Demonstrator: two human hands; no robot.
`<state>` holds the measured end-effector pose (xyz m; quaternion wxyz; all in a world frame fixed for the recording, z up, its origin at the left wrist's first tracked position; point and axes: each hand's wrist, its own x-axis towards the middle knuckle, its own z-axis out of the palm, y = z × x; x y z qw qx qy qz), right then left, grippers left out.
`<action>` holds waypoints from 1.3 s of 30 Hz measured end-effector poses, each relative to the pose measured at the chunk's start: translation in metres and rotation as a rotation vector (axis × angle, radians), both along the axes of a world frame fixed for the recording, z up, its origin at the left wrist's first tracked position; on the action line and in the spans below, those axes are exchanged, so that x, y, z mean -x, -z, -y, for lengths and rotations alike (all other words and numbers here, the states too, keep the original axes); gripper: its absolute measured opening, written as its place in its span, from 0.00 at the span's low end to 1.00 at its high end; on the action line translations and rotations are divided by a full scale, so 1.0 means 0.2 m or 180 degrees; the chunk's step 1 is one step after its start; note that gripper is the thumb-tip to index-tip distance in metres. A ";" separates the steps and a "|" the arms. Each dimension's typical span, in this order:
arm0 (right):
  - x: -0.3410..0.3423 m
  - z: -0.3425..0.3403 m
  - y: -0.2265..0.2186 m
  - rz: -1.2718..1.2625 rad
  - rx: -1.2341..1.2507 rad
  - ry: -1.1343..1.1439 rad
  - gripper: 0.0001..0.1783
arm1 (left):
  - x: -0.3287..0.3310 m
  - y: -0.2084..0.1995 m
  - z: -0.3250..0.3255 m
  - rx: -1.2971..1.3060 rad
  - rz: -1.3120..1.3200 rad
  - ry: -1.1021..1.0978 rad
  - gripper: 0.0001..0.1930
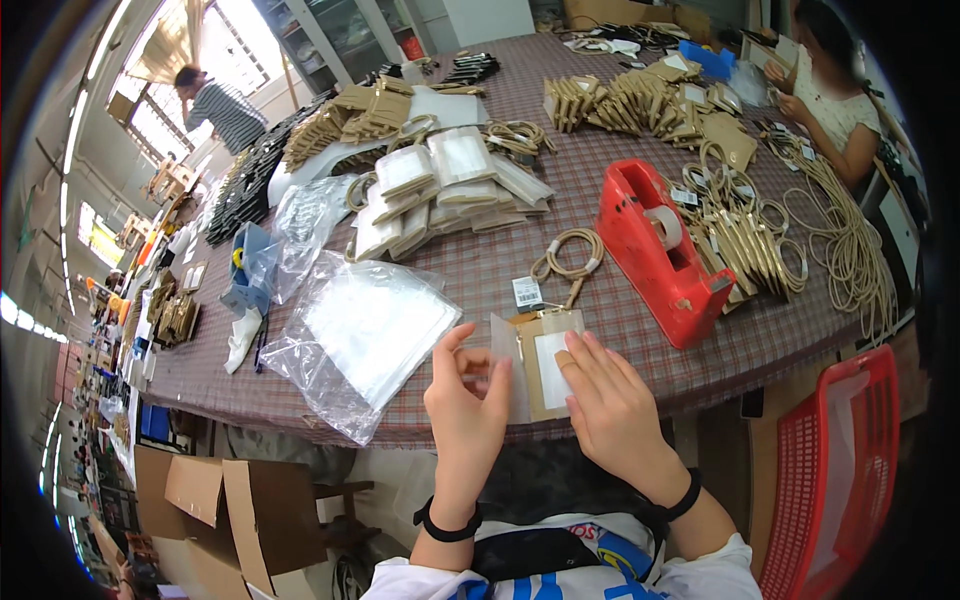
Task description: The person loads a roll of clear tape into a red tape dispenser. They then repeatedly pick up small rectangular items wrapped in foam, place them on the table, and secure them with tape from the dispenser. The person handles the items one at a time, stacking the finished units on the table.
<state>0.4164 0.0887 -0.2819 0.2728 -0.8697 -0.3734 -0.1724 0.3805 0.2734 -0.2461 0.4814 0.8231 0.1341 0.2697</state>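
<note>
On the table edge before me lies a tan card holder (541,385) with a pale window, set on a translucent plastic sleeve (507,347). A coiled tan cord (572,256) and a white printed tag (527,292) lie at its top. My right hand (612,405) rests flat over the holder's right side, fingers stretched out. Beside the sleeve's left edge, my left hand (468,390) is raised, its fingers bent and apart, with nothing visible in them. Its thumb overlaps the sleeve's edge; whether it touches is unclear.
A red tape dispenser (660,255) stands right of the cord. Clear plastic bags with white sleeves (375,320) lie left. Bagged holders (430,190) are piled beyond; more tan holders (640,105) lie farther. A red basket (835,470) stands right; a co-worker (835,100) sits far right.
</note>
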 end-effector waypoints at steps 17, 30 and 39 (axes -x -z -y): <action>0.00 0.01 -0.01 -0.0125 -0.0171 -0.0028 0.31 | 0.08 0.14 -0.04 -0.0506 0.0255 0.1456 0.21; -0.04 0.20 -0.20 -0.1168 -0.1113 -0.0484 0.19 | 0.05 0.14 0.04 -0.2511 -0.0387 0.1248 0.32; -0.44 0.60 -0.37 -0.1550 -0.1583 0.0680 0.15 | 0.04 0.15 0.06 -0.2560 -0.0270 0.1144 0.31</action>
